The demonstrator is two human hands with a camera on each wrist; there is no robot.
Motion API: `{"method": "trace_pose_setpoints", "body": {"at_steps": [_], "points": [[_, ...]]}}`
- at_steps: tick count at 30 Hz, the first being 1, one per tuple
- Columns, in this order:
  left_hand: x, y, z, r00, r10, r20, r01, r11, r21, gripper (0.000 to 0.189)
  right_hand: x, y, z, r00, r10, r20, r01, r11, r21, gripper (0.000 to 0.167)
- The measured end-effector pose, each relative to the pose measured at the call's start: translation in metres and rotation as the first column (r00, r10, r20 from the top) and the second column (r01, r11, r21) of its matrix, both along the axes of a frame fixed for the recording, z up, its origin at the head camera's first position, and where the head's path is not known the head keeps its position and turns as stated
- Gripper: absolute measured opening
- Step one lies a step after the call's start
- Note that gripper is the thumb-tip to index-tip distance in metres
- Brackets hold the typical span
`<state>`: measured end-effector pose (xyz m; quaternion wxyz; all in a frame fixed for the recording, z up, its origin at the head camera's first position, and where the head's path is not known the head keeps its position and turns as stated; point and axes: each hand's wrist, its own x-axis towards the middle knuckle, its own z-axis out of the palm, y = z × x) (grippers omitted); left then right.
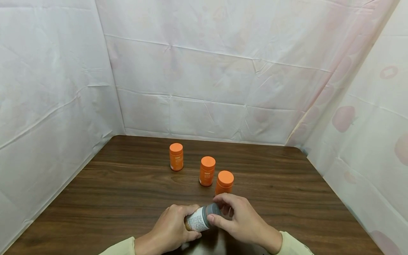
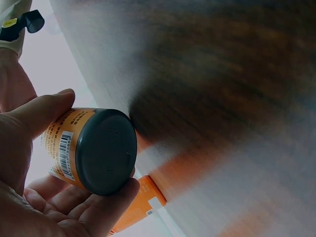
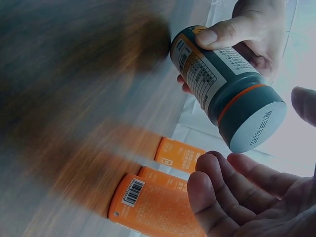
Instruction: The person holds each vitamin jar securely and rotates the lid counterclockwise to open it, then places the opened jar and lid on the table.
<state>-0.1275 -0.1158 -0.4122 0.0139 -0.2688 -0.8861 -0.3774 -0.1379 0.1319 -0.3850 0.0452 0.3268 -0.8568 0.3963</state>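
My left hand (image 1: 169, 226) grips a dark grey-green supplement bottle (image 1: 196, 221) round its body, tilted with its cap (image 1: 213, 211) toward the right. The bottle has a white and orange label, and a thin orange ring shows under the cap (image 3: 254, 118) in the right wrist view. Its dark round base (image 2: 107, 152) and a barcode show in the left wrist view. My right hand (image 1: 243, 219) is beside the cap, its fingers loosely bent and its thumb spread apart from them. In the right wrist view, a gap shows between the right thumb (image 3: 304, 104) and the cap.
Three orange bottles with orange lids stand upright on the dark wooden table (image 1: 127, 184): one farther left (image 1: 176, 157), one in the middle (image 1: 207, 173), one nearest (image 1: 225, 181), partly behind my right hand. Pale sheets (image 1: 204, 71) hang round the table's back and sides.
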Motion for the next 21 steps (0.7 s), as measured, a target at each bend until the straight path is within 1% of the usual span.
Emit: {"method": "trace_pose_setpoints", "body": {"at_steps": [4, 7, 21], "points": [[0.0, -0.0004, 0.0004, 1.0, 0.002, 0.005, -0.002, 1.0, 0.001, 0.048, -0.0005, -0.0007, 0.0013, 0.999, -0.019, 0.044, 0.019, 1.0, -0.003, 0.034], [0.0, -0.0005, 0.0003, 1.0, 0.001, 0.008, -0.001, 1.0, 0.002, 0.047, -0.001, -0.0011, 0.0017, 0.998, -0.025, 0.059, 0.025, 1.0, -0.002, 0.033], [-0.0008, -0.0003, -0.0011, 1.0, -0.005, 0.006, 0.005, 1.0, 0.0, 0.047, -0.0028, -0.0003, -0.0002, 0.998, -0.004, 0.062, 0.005, 1.0, -0.007, 0.031]]}}
